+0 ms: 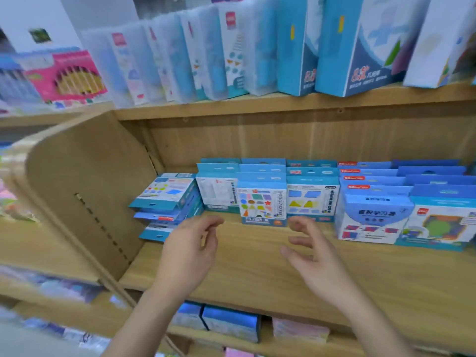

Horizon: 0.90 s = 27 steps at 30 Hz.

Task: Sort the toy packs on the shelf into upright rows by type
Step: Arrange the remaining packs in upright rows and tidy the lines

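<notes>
Above the left grip (188,251) we see big blue boxes (347,47), a pink box (69,76) up-left of it, small blue boxes (231,323) below.

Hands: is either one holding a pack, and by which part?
Nothing is held. The left hand and right hand are both empty, fingers loosely curled, in front of the shapes pack.

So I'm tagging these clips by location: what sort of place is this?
Probably a toy or stationery shop: wooden display shelves hold rows of identical hang-tab toy packs, with larger blue boxes lined up above.
</notes>
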Each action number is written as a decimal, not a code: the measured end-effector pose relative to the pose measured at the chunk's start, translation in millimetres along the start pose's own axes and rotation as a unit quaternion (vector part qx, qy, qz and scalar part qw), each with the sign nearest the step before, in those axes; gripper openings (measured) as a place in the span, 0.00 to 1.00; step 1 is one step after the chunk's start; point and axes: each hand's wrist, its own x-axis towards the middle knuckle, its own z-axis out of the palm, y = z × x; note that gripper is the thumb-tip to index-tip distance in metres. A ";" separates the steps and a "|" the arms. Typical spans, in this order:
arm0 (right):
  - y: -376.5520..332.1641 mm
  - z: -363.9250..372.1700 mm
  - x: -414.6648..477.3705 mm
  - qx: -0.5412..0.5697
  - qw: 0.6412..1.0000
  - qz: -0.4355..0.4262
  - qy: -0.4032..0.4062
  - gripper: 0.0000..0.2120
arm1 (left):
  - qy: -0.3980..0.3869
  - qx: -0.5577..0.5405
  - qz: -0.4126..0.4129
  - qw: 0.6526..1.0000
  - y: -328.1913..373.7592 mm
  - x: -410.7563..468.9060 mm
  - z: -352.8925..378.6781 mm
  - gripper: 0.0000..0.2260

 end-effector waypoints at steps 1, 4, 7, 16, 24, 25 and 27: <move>-2.6 17.5 4.4 0.002 1.000 0.001 -0.004 0.25 | -0.014 0.040 0.000 0.999 -20.6 5.1 -8.6 0.12; -12.1 67.2 15.2 0.006 1.000 0.012 -0.016 0.28 | -0.087 0.179 0.030 0.980 -74.9 18.3 -26.9 0.21; -22.4 108.2 22.4 0.004 0.999 0.025 -0.033 0.30 | -0.110 0.241 0.028 0.964 -110.1 36.6 -35.9 0.26; -43.4 150.7 34.1 -0.110 0.991 -0.037 -0.067 0.36 | 0.022 0.239 0.085 0.967 -139.6 77.3 -63.3 0.16; -105.0 145.1 69.5 -0.108 0.986 -0.102 -0.080 0.26 | 0.061 -0.204 -0.005 0.977 -101.0 83.5 -107.9 0.09; -104.9 142.7 71.6 -0.068 0.991 -0.076 -0.092 0.21 | 0.047 -0.236 -0.036 0.970 -99.5 83.6 -105.4 0.10; -101.8 140.5 72.8 -0.023 0.993 -0.046 -0.103 0.16 | 0.028 -0.282 -0.086 0.955 -97.5 85.4 -102.0 0.08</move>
